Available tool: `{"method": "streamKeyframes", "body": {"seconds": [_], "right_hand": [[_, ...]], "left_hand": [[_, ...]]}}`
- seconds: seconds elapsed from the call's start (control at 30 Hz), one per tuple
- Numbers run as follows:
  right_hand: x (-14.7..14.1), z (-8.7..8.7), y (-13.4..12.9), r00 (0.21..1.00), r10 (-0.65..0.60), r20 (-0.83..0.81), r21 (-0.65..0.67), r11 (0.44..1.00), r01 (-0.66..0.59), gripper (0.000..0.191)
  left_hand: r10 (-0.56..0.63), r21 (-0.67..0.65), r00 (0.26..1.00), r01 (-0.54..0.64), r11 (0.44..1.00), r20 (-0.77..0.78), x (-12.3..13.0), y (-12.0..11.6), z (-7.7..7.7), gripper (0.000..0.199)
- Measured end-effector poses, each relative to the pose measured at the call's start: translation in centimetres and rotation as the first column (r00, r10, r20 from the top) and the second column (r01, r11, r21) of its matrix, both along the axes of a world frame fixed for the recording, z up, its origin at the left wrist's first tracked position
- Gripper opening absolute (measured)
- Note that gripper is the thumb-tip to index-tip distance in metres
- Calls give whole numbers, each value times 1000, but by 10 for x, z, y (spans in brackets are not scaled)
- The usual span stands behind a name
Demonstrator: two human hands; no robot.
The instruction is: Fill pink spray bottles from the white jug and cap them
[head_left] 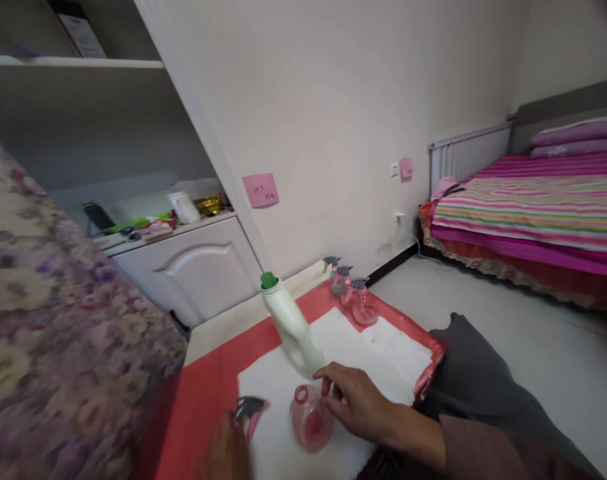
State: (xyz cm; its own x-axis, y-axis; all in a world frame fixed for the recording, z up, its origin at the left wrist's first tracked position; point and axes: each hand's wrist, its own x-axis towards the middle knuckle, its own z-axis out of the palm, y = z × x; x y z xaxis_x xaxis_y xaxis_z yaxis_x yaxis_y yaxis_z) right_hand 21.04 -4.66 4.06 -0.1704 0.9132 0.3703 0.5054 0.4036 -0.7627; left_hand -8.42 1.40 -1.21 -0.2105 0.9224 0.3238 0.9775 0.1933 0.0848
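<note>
Worktop (208, 380), left: red strip along left edge, room to slide sideways. Left hand (228, 450) near the front edge, blurred at one grey-and-pink spray head (250, 410); cannot tell whether it grips. One jug (290, 327), pale green, green-topped, nearer the far edge. One bottle (310, 427), front middle on white paper (273, 427): clear pink, round-bodied, neck uncapped. Right hand (350, 400) beside it, fingers bent, parted. Three spray bottles (364, 308), heads on, lined along the right edge; open paper between them and the right front corner.
</note>
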Motion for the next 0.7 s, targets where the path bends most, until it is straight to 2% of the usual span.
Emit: {"method": "streamKeyframes", "body": {"seconds": [0.07,0.17,0.27,0.7], "right_hand": [[3,-11,-2,1000,12,-7,-7,1000,-12,37],[8,-24,-2,999,32,-19,-27,999,-33,33],[11,-32,-1,999,48,-24,-43,998,-49,31],[14,-61,8,996,33,-86,-156,987,-46,26]], "left_hand": [[-81,-35,996,80,996,-32,1,-3,5,32],[-68,-48,993,63,997,-98,4,-6,11,34],[-24,-74,995,17,997,-95,5,-6,14,35],[13,26,992,-10,1000,-124,-18,23,11,27]]}}
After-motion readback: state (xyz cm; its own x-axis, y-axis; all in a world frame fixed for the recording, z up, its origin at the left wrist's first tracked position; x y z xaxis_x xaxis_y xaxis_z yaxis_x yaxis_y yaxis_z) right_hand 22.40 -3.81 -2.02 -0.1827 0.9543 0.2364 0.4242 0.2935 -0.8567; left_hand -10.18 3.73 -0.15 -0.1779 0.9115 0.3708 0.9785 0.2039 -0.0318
